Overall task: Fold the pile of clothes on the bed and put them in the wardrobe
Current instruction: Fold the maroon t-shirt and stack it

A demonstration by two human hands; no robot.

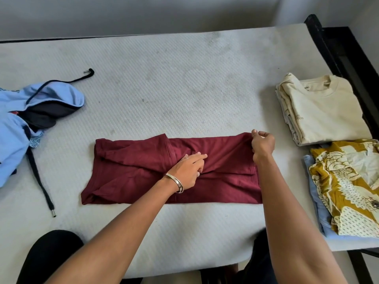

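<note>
A maroon T-shirt [131,177] lies folded lengthwise into a long strip across the middle of the white mattress [164,89]. My left hand [189,171], with a metal bangle at the wrist, presses on the middle of the strip with its index finger stretched out. My right hand [262,144] pinches the far right corner of the shirt between thumb and fingers. A light blue hoodie [18,128] with a dark lining and black drawstrings lies unfolded at the left edge.
At the right lie folded clothes: a cream T-shirt stack [326,113] and, nearer, a mustard patterned shirt [346,191] on a light blue garment [317,208]. A black bed frame [338,50] runs along the right side. My dark-clad knee [47,257] shows bottom left.
</note>
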